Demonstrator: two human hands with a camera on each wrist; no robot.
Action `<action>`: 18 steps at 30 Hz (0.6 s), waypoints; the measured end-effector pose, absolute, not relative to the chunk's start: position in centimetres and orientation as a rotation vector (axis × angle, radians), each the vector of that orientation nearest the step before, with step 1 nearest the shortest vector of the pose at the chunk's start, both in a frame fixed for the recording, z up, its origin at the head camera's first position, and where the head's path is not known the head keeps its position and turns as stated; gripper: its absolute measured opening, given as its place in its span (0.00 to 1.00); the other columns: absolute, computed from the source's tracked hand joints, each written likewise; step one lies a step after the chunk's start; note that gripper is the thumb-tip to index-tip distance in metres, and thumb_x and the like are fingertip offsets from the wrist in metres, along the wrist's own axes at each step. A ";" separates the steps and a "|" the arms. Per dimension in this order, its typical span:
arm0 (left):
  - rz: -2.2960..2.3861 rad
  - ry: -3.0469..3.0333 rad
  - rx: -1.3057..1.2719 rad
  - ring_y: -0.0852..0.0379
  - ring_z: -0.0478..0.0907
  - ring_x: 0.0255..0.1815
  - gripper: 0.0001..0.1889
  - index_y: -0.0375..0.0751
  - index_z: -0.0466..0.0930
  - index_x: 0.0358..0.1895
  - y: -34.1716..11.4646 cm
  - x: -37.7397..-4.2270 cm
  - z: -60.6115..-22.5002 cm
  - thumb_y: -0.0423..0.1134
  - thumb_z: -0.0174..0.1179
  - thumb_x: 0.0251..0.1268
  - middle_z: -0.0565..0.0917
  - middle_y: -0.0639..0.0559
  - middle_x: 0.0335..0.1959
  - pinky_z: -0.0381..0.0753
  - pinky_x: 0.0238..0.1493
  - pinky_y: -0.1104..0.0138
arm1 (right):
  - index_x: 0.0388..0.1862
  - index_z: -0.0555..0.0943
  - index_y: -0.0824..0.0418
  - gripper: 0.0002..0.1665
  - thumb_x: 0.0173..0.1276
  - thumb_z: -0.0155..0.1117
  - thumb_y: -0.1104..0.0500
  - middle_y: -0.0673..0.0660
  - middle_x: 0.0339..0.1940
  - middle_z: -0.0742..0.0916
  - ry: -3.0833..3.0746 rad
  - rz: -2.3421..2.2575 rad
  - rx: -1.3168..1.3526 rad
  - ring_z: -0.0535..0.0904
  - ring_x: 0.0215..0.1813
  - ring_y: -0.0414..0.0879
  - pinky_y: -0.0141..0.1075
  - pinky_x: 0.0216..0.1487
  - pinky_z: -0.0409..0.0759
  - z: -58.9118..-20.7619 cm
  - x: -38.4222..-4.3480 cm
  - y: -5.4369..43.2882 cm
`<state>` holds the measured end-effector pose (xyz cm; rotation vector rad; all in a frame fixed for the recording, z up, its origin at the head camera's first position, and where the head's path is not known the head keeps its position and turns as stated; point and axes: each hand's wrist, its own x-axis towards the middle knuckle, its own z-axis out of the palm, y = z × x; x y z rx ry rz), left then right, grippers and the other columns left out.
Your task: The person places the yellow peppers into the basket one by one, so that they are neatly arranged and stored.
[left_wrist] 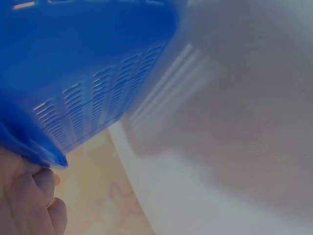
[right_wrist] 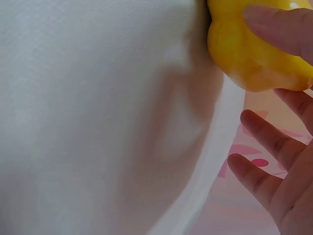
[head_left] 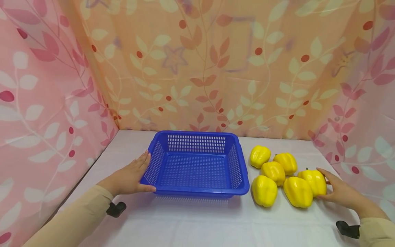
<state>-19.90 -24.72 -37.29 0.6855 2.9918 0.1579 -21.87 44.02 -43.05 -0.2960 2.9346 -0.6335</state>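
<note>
A blue plastic basket (head_left: 200,191) with slotted walls stands on the white cloth. My left hand (head_left: 131,175) rests at its left rim, fingers extended along the outside and thumb at the front corner. In the left wrist view, the basket's slotted side (left_wrist: 93,98) fills the upper left. Several yellow bell peppers lie grouped right of the basket. My right hand (head_left: 342,193) holds the rightmost bell pepper (head_left: 314,181) between thumb and index finger. The right wrist view shows the thumb on this pepper (right_wrist: 244,54), with the other fingers (right_wrist: 279,147) spread apart below it.
Other peppers sit close against the held one, including a front pepper (head_left: 298,192) and a rear pepper (head_left: 260,156). White cloth (head_left: 191,223) covers the table. Patterned curtains (head_left: 197,68) enclose its back and both sides.
</note>
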 end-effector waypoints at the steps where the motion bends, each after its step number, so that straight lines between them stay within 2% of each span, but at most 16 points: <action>1: 0.163 2.991 0.682 0.40 0.40 0.72 0.64 0.28 0.39 0.70 -24.7 -19.9 -37.3 0.78 0.47 0.42 0.40 0.35 0.72 0.49 0.67 0.48 | 0.69 0.47 0.71 0.64 0.45 0.74 0.45 0.76 0.60 0.63 2.933 -0.636 -0.294 0.66 0.52 0.71 0.69 0.44 0.64 -43.1 -21.9 44.1; 12: 0.176 2.983 0.669 0.41 0.39 0.72 0.64 0.29 0.38 0.70 -24.7 -19.9 -37.4 0.78 0.47 0.42 0.39 0.36 0.73 0.48 0.68 0.48 | 0.70 0.45 0.70 0.64 0.47 0.72 0.43 0.77 0.60 0.62 2.906 -0.674 -0.203 0.63 0.53 0.72 0.69 0.42 0.65 -43.2 -22.1 44.1; 18: 0.170 2.979 0.656 0.41 0.39 0.72 0.65 0.29 0.37 0.70 -24.7 -20.0 -37.4 0.79 0.46 0.41 0.38 0.36 0.73 0.48 0.68 0.48 | 0.69 0.47 0.71 0.63 0.47 0.72 0.42 0.77 0.59 0.63 2.915 -0.701 -0.186 0.63 0.53 0.71 0.67 0.45 0.67 -43.6 -22.3 44.2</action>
